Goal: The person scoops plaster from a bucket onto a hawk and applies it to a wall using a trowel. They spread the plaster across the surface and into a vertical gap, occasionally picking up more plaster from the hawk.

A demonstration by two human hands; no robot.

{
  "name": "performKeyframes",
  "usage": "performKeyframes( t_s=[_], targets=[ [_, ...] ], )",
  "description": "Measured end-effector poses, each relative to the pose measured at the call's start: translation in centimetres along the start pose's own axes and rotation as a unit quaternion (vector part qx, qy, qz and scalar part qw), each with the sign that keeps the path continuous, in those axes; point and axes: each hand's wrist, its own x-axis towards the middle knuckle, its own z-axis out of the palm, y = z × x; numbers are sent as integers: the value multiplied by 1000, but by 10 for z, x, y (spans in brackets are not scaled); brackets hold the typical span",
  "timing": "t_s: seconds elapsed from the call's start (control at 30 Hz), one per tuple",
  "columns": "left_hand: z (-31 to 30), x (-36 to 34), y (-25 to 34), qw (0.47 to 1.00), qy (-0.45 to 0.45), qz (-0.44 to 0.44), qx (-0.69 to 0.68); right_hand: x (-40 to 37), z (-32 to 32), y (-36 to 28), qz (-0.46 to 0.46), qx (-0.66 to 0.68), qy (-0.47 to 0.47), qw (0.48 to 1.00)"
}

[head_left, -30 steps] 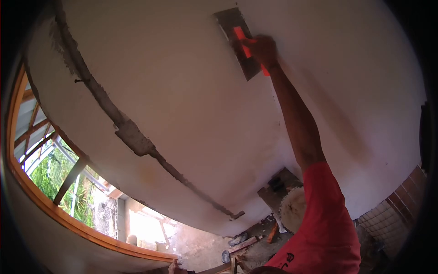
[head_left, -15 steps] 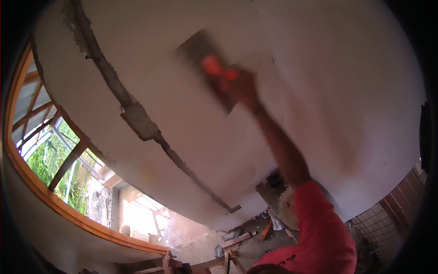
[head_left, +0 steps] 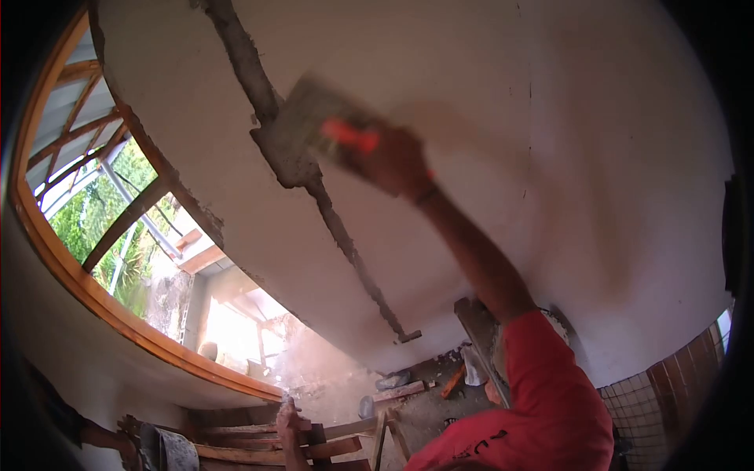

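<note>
A plastering trowel (head_left: 314,110) with a rectangular blade and a red-orange handle is in my right hand (head_left: 399,161), fingers wrapped around the grip. The blade is smeared by motion and lies over the pale wall (head_left: 448,259), its left side overlapping a rough grey cement patch (head_left: 289,161). From that patch a grey cement-filled groove (head_left: 345,243) runs up and down the wall. Low in the view, my left hand (head_left: 289,422) is raised beside the end of the window sill, its fingers curled; what they hold does not show clearly.
A curved orange-brown wooden window frame (head_left: 149,339) borders the left side. Wooden boards (head_left: 259,451) lie at the bottom, near another person's arm (head_left: 102,439). Rubble and tools, including a brick-like piece (head_left: 399,392), lie on the floor. Wire mesh (head_left: 632,404) stands at right.
My right hand has swept the trowel left and slightly down across the wall, onto the cement patch. The view has shifted, bringing the boards and another person's arm into sight.
</note>
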Motion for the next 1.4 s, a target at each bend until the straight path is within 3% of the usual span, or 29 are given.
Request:
performKeyframes(
  t_s=[0.07,0.13,0.2,0.3,0.33,0.37,0.4,0.47,0.53,0.57,0.6,0.67,0.73,0.9,1.0,1.03,1.1,1.13,1.17,1.23,1.3,1.33,1.4],
  targets=[
    [-2,-5,6,1000,-9,-7,-28,-32,38,-29,-105,33,-18,994],
    [-3,-3,-2,995,-29,-38,-86,-41,18,-38,-133,46,-47,989],
    [2,14,-22,999,-22,-23,-44,-23,-16,-33,-131,44,-71,988],
    [15,35,-44,998,18,57,15,67,-84,-12,-220,-116,46,967],
    [19,39,-53,994,35,94,36,109,-90,6,-189,-90,100,973],
    [21,44,-61,997,23,70,20,149,-95,18,-214,-182,146,949],
    [20,42,-61,998,21,62,11,169,-109,9,-110,-83,92,986],
    [15,32,-46,999,16,50,-4,161,-133,-28,-140,-53,52,987],
    [6,12,-22,998,-6,-18,-59,156,-129,-38,-152,-71,22,986],
    [1,4,-10,995,-16,-50,-87,146,-120,-40,-169,-117,-36,978],
    [0,2,-5,995,-16,-48,-89,141,-87,-18,-257,-119,21,959],
    [-5,-2,2,995,-17,-44,-88,95,-63,-14,-321,-244,-21,915],
    [-15,-27,22,989,-2,16,-147,44,-29,6,-354,-142,-41,924],
    [-13,-16,19,991,-25,-30,-131,-80,40,71,-449,-111,-15,887],
    [-10,-9,7,996,-15,-23,-80,-114,34,84,-440,-87,-136,884],
    [-3,0,-7,997,-13,-26,-72,-107,29,84,-383,-11,-161,910],
    [2,17,-15,998,-5,-22,-56,-60,-8,63,-303,-113,-175,930],
    [4,19,-19,999,-1,-18,-44,-24,-29,49,-305,-101,-91,943],
    [6,17,-23,999,0,-16,-30,14,-50,36,-280,-55,-66,956],
    [3,12,-21,999,-6,7,-43,80,-86,11,-267,-185,-11,946],
    [-8,-5,3,994,-25,6,-103,143,-92,18,-357,-165,96,914],
    [-9,-8,8,993,-26,-2,-114,135,-118,-21,-253,-193,58,946],
    [-9,-10,12,990,-25,-16,-140,135,-116,-28,-244,-130,29,961]
  ],
)
